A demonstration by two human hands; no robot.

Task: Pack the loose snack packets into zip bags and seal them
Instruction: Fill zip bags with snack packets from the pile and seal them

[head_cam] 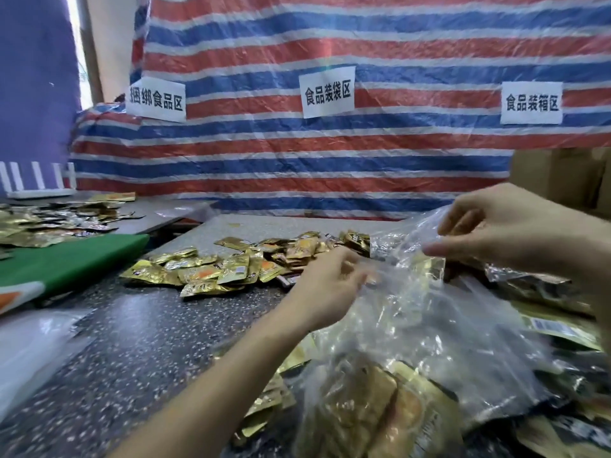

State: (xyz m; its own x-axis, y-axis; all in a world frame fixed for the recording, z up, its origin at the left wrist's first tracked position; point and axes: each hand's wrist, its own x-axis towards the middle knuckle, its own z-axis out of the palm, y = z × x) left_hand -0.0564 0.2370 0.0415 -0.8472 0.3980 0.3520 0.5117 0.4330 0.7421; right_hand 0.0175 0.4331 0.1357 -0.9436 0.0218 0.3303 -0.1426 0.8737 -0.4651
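The person holds a clear plastic zip bag [416,328] over the right side of the dark speckled tabletop [142,345], hands apart. The left hand [330,285] curls onto the bag's near lip and the right hand [496,233] pinches its far lip higher up, probably to spread the mouth for filling or to line up the zip strip. Gold packets already sit in the bag's bottom near the front edge. The loose gold foil snack packets [231,266] lie heaped towards the tabletop's far edge, within the left hand's reach. A green board [66,259] lies at the left edge.

Motion blur softens the left fingertips, so their exact grip is unclear. The zip strip cannot be made out through the crinkled plastic. More packets at the right edge are cut off or covered by the bag.
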